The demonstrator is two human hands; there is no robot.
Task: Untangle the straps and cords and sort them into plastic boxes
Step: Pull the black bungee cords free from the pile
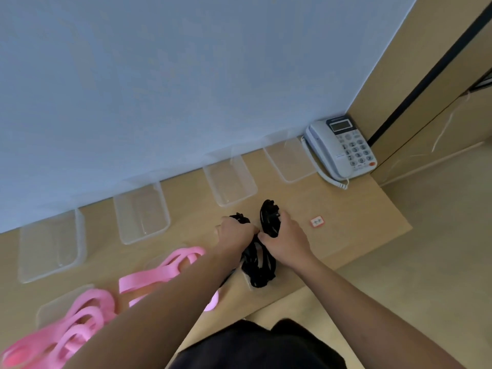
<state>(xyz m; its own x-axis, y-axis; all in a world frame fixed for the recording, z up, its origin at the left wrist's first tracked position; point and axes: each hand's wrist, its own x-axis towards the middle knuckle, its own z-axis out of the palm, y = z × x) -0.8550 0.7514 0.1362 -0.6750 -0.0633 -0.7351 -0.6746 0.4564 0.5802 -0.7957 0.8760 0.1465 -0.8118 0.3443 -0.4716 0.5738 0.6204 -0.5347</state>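
The untangling step is in hand. The left hand (235,231) and the right hand (286,241) both grip the black cords (259,267), close together just above the worktop (346,222). Next, I judge, one loop must be drawn free without tightening the knot. The four boxes (141,214) by the wall look empty. The pink straps (159,272) lie at the left.
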